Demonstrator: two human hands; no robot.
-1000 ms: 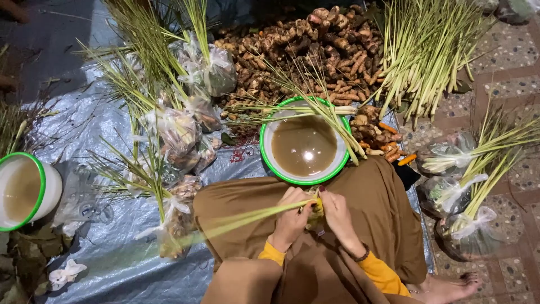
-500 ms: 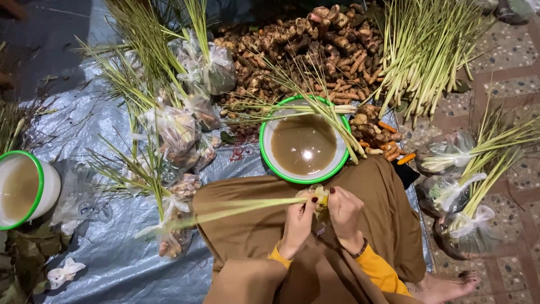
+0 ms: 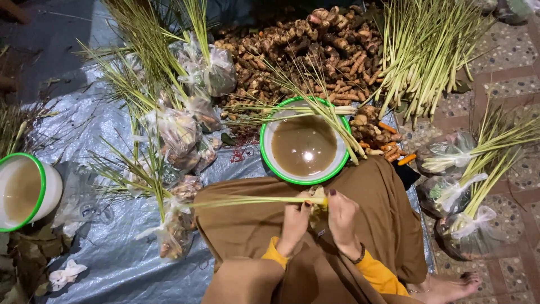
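Note:
Over my brown-skirted lap, my left hand (image 3: 293,224) and my right hand (image 3: 341,217) both grip the thick base of a lemongrass stalk (image 3: 253,200). Its long pale-green blades stretch out to the left. The fingers of both hands are closed around the stalk end, which is partly hidden between them. Just beyond my hands stands a white basin with a green rim (image 3: 269,160), filled with murky brown water. A few more lemongrass stalks (image 3: 332,123) lie across the basin's right edge.
A heap of brown roots (image 3: 304,48) lies at the back, loose lemongrass (image 3: 427,50) to its right. Tied plastic bags of roots and lemongrass sit left (image 3: 177,132) and right (image 3: 467,225). A second green-rimmed basin (image 3: 42,194) stands far left on the grey tarp (image 3: 112,264).
My hands have shifted a little along the stalk base and lifted it slightly towards the basin. The blades swing a bit higher on the left.

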